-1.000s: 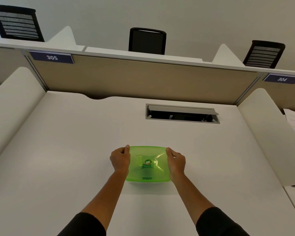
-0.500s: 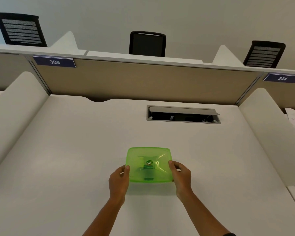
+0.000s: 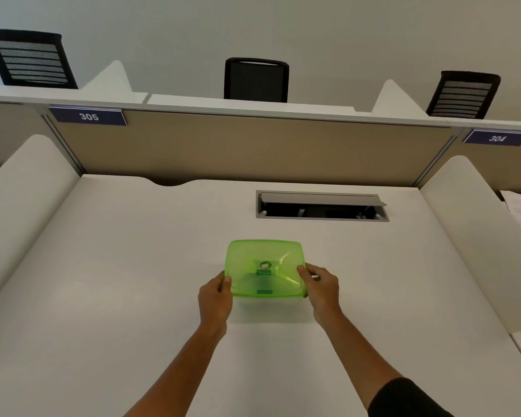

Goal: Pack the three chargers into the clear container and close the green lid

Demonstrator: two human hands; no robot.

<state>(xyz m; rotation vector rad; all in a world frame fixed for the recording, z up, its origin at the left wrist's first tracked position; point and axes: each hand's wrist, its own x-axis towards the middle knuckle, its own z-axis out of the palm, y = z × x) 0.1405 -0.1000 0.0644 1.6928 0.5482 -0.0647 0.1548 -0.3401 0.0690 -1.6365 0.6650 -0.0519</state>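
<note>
A translucent green rectangular plastic lid (image 3: 265, 267) sits on top of its container on the pale white bench (image 3: 103, 281), in the middle of the surface and nearer the person than the grey recessed cable hatch (image 3: 322, 206) beyond it. The lid's long axis runs left to right, so its two short ends face the hands. The left hand (image 3: 215, 299) is curled against the near-left corner, thumb on top of the rim; the right hand (image 3: 321, 288) grips the near-right corner the same way, fingers wrapped under the edge. Both are closed on the lid's edge, one per side, about equally close, with the lid lying directly between and slightly beyond them.

The move ahead, as I judge it, turns on pressing these near corners down, since the hands sit at the near end while the far edge is untouched.

The clear container itself is almost entirely hidden beneath the green cover. The chargers cannot be made out; only a dark blur shows through the plastic near the round logo, too vague to count. Whether the rim is fully seated cannot be told.
</note>
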